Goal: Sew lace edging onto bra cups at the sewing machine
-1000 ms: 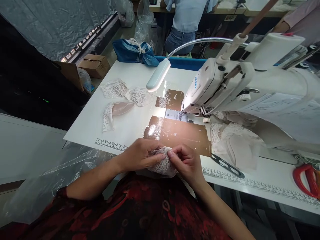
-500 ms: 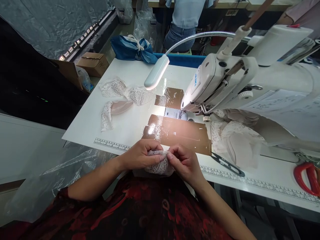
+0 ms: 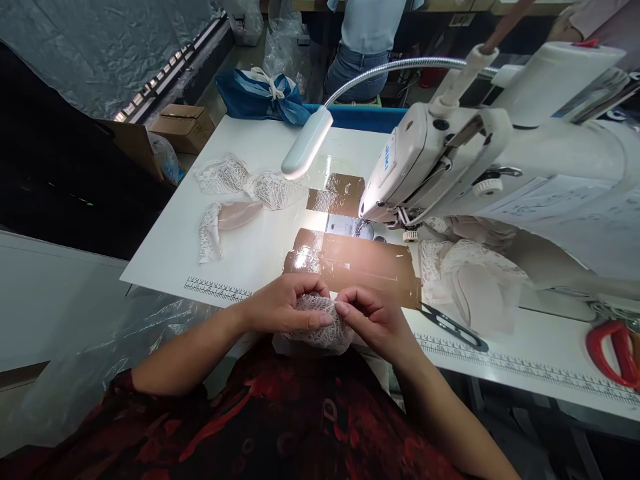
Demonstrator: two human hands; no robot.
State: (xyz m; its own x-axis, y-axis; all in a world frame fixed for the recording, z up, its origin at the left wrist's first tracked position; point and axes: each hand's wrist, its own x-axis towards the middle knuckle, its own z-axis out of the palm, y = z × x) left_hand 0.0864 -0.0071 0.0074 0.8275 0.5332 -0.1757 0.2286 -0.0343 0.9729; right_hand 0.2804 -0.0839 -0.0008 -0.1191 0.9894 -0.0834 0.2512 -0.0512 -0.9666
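At the table's front edge, my left hand (image 3: 280, 307) grips a white lace piece (image 3: 320, 333) between thumb and fingers. My right hand (image 3: 377, 320) pinches the right end of the same lace with thumb and index finger. The lace bulges downward between my hands, and part of it is hidden behind my left fingers. Just beyond my hands stands a white sewing machine (image 3: 420, 160), its needle area lit over brown tape (image 3: 360, 263) on the table. More lace and beige fabric pieces (image 3: 475, 287) lie under the machine's arm, to the right.
Sewn lace cups (image 3: 250, 183) lie on the table's left half. Black thread snips (image 3: 453, 327) rest beside the printed ruler (image 3: 510, 363); a red-handled tool (image 3: 613, 353) is far right. A lamp (image 3: 307, 143) overhangs the table. A person (image 3: 370, 47) sits beyond, near a blue bundle (image 3: 265, 97).
My hands have shifted slightly apart, and more of the lace's patterned face shows between them. The view has moved a little, so the table and machine appear slightly further left.
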